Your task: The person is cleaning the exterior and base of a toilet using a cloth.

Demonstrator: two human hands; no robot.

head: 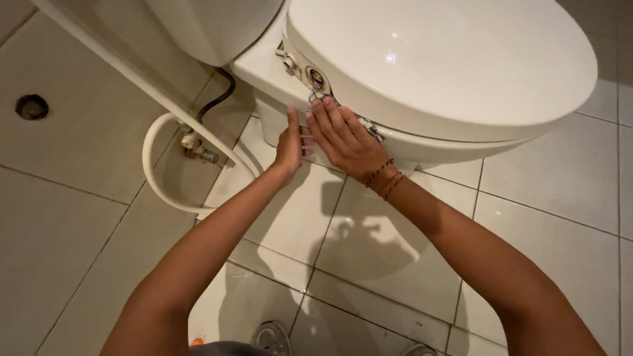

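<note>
Both hands at the white toilet bowl's rim (422,142): right hand (346,142) lies flat, fingers spread, gripping nothing; left hand (290,145) flat beside it, fingers straight.

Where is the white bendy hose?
In the head view, the white bendy hose loops over the tiled floor, left of the white toilet bowl.

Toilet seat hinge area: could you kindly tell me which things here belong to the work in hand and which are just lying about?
In hand:
- toilet seat lid
- hinge fitting
- toilet bowl rim
- left hand against the bowl
- right hand, fingertips at the hinge

Just about:
- white hose
- water valve
- floor drain
- tiled floor
</note>
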